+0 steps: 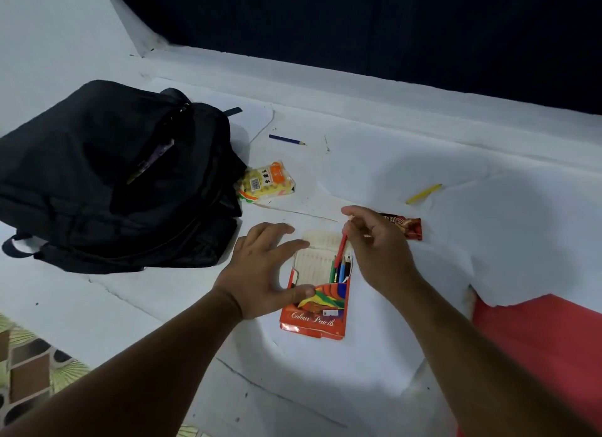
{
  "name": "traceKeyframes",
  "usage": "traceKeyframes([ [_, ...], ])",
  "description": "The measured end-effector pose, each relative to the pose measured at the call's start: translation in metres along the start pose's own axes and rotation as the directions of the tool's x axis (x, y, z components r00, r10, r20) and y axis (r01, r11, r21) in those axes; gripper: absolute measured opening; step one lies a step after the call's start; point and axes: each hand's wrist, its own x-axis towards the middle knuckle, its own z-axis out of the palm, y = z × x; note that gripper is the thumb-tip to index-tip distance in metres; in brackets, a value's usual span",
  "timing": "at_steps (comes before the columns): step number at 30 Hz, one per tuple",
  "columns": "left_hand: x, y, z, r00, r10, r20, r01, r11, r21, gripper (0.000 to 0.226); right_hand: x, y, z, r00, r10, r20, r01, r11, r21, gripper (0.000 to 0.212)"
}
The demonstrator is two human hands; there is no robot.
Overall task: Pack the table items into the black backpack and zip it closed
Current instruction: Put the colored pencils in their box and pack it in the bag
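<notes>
Left hand [260, 270], fingers spread, pins the pencil box [317, 301] mid-frame; right hand [378, 247] pinches a red pencil [341, 248] above it.

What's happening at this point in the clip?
A person is refilling a colour pencil box lying on the white table. The left hand steadies the open box with thumb on its front, while the right hand pinches a red pencil, its lower end among the pencils already in the box. A blue pencil, a yellow pencil, a snack packet and a chocolate bar lie loose. The black backpack sits unzipped at left.
</notes>
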Motion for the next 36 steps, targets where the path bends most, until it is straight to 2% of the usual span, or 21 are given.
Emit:
traceKeyframes([
  [5, -0.001, -0.001, 0.000, 0.999, 0.036, -0.030, -0.036, 0.999, -0.005, 0.083, -0.003, 0.002, 0.012, 0.993, -0.054, 0.105, 0.077, 0.971, -0.225, 0.045],
  [7, 0.000, -0.001, 0.000, 0.999, 0.029, -0.021, -0.029, 1.000, -0.001, 0.083, -0.003, -0.001, 0.013, 0.999, -0.015, 0.040, 0.023, 0.977, -0.210, 0.046],
  [11, -0.001, -0.002, -0.001, 0.999, 0.039, -0.029, -0.039, 0.999, 0.002, 0.083, -0.002, -0.010, 0.018, 0.987, 0.059, -0.151, -0.080, 0.988, -0.132, 0.032],
  [13, -0.001, -0.003, -0.001, 0.999, 0.040, -0.026, -0.041, 0.999, -0.008, 0.083, -0.001, -0.012, 0.022, 0.979, 0.091, -0.183, -0.111, 0.988, -0.104, 0.028],
  [18, -0.001, -0.004, 0.000, 0.998, 0.050, -0.032, -0.051, 0.998, -0.037, 0.082, -0.005, -0.006, 0.028, 0.997, 0.001, -0.079, -0.021, 0.966, -0.257, 0.033],
  [22, -0.003, -0.004, -0.001, 0.997, 0.056, -0.053, -0.059, 0.997, -0.052, 0.080, -0.013, -0.003, 0.028, 0.994, -0.110, 0.012, 0.107, 0.919, -0.379, 0.027],
  [26, -0.003, -0.005, -0.001, 0.997, 0.062, -0.048, -0.066, 0.995, -0.070, 0.081, -0.027, -0.002, 0.028, 0.999, -0.050, 0.016, 0.052, 0.941, -0.334, 0.039],
  [33, -0.003, -0.004, -0.001, 0.995, 0.079, -0.062, -0.083, 0.994, -0.069, 0.081, -0.036, 0.000, 0.021, 0.994, -0.066, 0.092, 0.093, 0.938, -0.334, 0.037],
  [36, -0.003, -0.005, 0.000, 0.996, 0.077, -0.055, -0.080, 0.995, -0.067, 0.081, -0.026, -0.008, 0.007, 0.997, -0.058, -0.042, 0.047, 0.973, -0.227, 0.028],
])
